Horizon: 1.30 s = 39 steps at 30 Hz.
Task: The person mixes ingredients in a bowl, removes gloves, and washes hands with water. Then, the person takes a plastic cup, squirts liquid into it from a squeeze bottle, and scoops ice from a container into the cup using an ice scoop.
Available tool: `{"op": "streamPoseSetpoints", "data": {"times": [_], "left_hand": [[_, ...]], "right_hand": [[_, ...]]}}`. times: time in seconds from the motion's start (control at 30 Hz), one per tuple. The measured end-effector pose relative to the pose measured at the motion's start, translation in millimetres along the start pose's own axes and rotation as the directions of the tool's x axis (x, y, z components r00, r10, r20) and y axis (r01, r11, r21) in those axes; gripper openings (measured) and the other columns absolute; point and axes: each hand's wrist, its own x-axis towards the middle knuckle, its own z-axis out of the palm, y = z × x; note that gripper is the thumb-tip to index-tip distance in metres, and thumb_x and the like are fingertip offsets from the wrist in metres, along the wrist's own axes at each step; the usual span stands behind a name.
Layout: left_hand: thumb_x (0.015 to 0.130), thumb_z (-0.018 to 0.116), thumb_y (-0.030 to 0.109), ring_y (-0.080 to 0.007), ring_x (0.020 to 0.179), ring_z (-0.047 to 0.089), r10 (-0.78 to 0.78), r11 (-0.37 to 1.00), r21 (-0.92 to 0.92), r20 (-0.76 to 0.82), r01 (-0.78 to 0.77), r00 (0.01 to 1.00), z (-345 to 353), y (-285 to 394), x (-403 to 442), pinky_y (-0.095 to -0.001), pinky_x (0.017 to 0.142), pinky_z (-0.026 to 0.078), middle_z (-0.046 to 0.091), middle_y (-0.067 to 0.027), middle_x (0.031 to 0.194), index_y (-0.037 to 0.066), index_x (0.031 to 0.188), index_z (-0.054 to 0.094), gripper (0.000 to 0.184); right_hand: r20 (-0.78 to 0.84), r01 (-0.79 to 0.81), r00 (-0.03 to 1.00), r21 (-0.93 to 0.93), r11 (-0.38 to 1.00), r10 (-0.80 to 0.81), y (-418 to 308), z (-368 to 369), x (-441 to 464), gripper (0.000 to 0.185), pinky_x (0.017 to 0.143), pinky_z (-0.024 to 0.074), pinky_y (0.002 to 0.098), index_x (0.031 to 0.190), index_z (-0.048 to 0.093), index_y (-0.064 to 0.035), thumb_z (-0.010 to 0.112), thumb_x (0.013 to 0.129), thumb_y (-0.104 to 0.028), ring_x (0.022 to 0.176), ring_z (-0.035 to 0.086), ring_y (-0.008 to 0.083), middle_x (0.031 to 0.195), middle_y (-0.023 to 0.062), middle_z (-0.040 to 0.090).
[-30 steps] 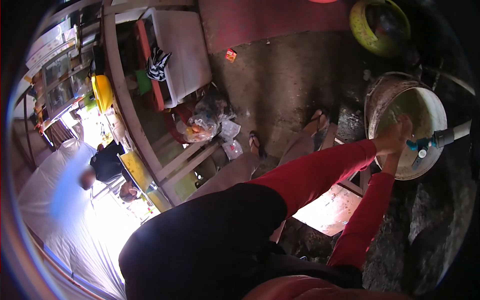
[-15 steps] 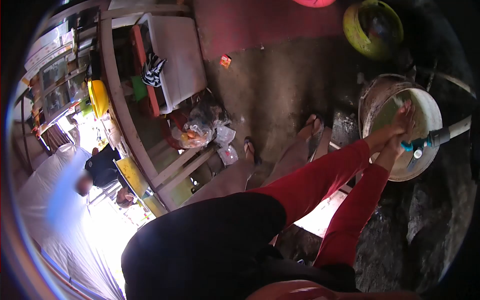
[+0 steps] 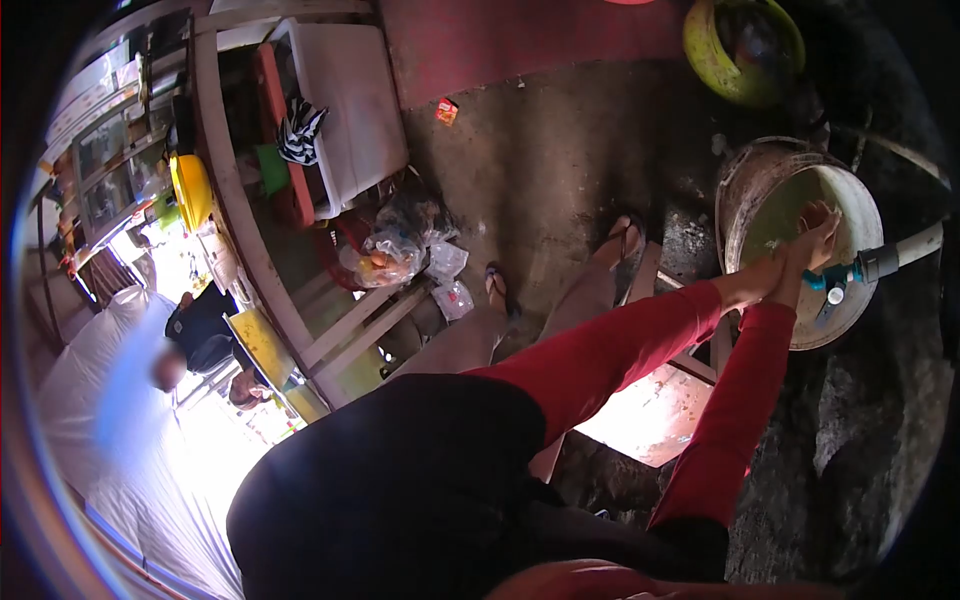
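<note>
Both my hands are over a pale, grimy bucket (image 3: 868, 215) with greenish water inside. My left hand (image 3: 757, 280) lies against my right wrist, its fingers mostly hidden behind that forearm. Further over the water, my right hand (image 3: 818, 232) has its fingers loosely curved and apart, with nothing seen in it. A blue-green tap (image 3: 838, 277) on a pale pipe (image 3: 915, 250) sticks out over the bucket's rim, close beside my right hand.
A yellow-green basin (image 3: 702, 50) with something dark in it stands beyond the bucket. On the left are a wooden frame (image 3: 207, 110), a white container (image 3: 355, 110), plastic bags (image 3: 395, 255) and another person (image 3: 205, 325). Below my arms is a brightly lit surface (image 3: 645, 415).
My left hand has drawn back from my right hand to its wrist. The right fingers have curved, and the splash seen near them before no longer shows. The view has shifted slightly.
</note>
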Motion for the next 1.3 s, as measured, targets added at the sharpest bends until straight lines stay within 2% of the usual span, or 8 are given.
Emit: {"op": "streamPoseSetpoints", "data": {"times": [0.1,0.3,0.7,0.87,1.07,1.17,1.23,1.3], "left_hand": [[0.097,0.042,0.026,-0.0205,0.090,0.059,-0.055,0.853,0.494,0.411,-0.171,0.910,-14.8,10.7,-2.1,-0.0331,0.075,0.050,0.059,-0.0186,0.108,-0.006,0.121,0.048,0.041],[0.094,0.050,0.025,-0.0178,0.092,0.057,-0.101,0.831,-0.526,0.178,0.181,0.979,-0.2,37.6,-22.1,-0.0322,0.076,0.049,0.060,-0.0155,0.109,-0.006,0.119,0.050,0.040],[0.090,0.051,0.045,-0.0248,0.091,0.061,-0.270,0.962,0.001,0.154,0.273,0.950,-5.2,37.6,-31.1,-0.0350,0.077,0.049,0.061,-0.0231,0.107,-0.016,0.111,0.052,0.065],[0.093,0.042,0.039,-0.0303,0.093,0.062,0.063,0.871,0.453,0.282,-0.190,0.957,-15.5,12.6,-18.1,-0.0380,0.078,0.049,0.060,-0.0274,0.107,-0.007,0.119,0.052,0.053],[0.093,0.044,0.030,-0.0310,0.090,0.062,-0.113,0.924,0.381,0.190,0.033,0.975,-8.4,53.6,-30.4,-0.0406,0.075,0.048,0.059,-0.0268,0.104,0.001,0.116,0.056,0.038],[0.094,0.046,0.032,-0.0216,0.076,0.062,0.555,0.495,0.624,0.308,-0.605,0.772,-5.9,-77.5,55.6,-0.0373,0.064,0.051,0.061,-0.0155,0.096,0.001,0.112,0.052,0.037],[0.095,0.044,0.033,-0.0196,0.078,0.062,0.044,0.999,-0.010,0.259,-0.042,0.965,2.4,16.3,13.4,-0.0393,0.069,0.052,0.061,-0.0122,0.094,0.003,0.109,0.052,0.034],[0.096,0.042,0.035,-0.0182,0.076,0.061,-0.120,0.864,-0.446,0.269,0.234,0.956,4.8,55.9,0.2,-0.0418,0.074,0.052,0.061,-0.0092,0.093,0.006,0.105,0.052,0.032]], "right_hand": [[0.056,0.153,0.988,-0.229,0.961,-0.144,-8.7,1.7,-10.2,0.048,0.075,0.0501,0.0301,0.099,0.065,-0.0015,0.036,0.097,-0.039,0.084,0.062,0.0197,0.090,0.0108,0.066],[0.084,-0.051,0.996,0.131,0.990,0.040,24.4,2.4,8.8,0.044,0.080,0.0478,0.0324,0.106,0.063,-0.0029,0.040,0.095,-0.040,0.087,0.061,0.0191,0.094,0.0097,0.065],[0.087,0.043,0.996,-0.087,0.995,-0.035,-6.9,11.9,-9.9,0.038,0.071,0.0446,0.0252,0.106,0.063,-0.0050,0.048,0.092,-0.037,0.081,0.061,0.0145,0.090,0.0061,0.065],[0.136,0.000,0.991,-0.027,1.000,0.003,-8.7,12.4,-9.9,0.032,0.070,0.0436,0.0220,0.106,0.063,-0.0093,0.053,0.090,-0.035,0.079,0.060,0.0108,0.090,0.0029,0.066],[0.083,0.022,0.996,0.020,1.000,-0.023,9.8,-11.9,10.5,0.027,0.067,0.0492,0.0264,0.104,0.063,-0.0055,0.054,0.090,-0.027,0.080,0.062,0.0143,0.087,0.0078,0.066],[0.238,0.256,0.943,-0.074,0.964,-0.232,73.3,-27.5,49.2,0.030,0.079,0.0480,0.0295,0.108,0.062,-0.0062,0.049,0.093,-0.030,0.084,0.062,0.0151,0.094,0.0074,0.066],[0.086,0.207,0.973,0.092,0.974,-0.214,102.9,-27.0,58.3,0.030,0.081,0.0491,0.0330,0.109,0.061,-0.0046,0.044,0.096,-0.025,0.084,0.063,0.0181,0.095,0.0099,0.065],[0.488,0.183,0.856,0.025,0.983,-0.172,90.1,-53.0,60.0,0.031,0.088,0.0464,0.0337,0.116,0.057,-0.0045,0.043,0.096,-0.025,0.098,0.060,0.0202,0.107,0.0085,0.063]]}}
